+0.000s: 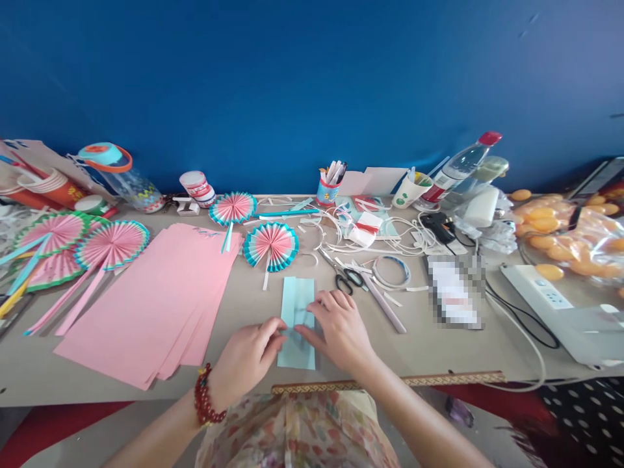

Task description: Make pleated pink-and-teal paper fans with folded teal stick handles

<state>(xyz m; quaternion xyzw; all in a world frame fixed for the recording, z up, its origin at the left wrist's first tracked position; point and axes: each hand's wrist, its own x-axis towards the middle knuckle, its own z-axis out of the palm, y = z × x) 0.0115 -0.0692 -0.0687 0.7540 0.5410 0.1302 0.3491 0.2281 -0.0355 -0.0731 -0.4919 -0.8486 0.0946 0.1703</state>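
Note:
A strip of light blue folded paper (298,357) lies upright in front of me near the table's front edge, with a fold line running lengthwise. At its left edge, my left hand (246,357) pinches the paper between thumb and curled fingers. My right hand (338,328) is bent over the right edge, its thumb and fingertips closed on the paper. Just beyond the strip are two pleated paper fans, one pink and blue (233,208), the other pink with a teal rim (271,247). Black-handled scissors (350,281) rest beyond my right hand.
Pink paper sheets (146,299) are stacked at left, beside more fans (112,245). Behind stand a pen cup (328,192) and a plastic bottle (461,166). To the right are a lilac stick (385,305), a blurred-out phone (455,292) and a power strip (541,292).

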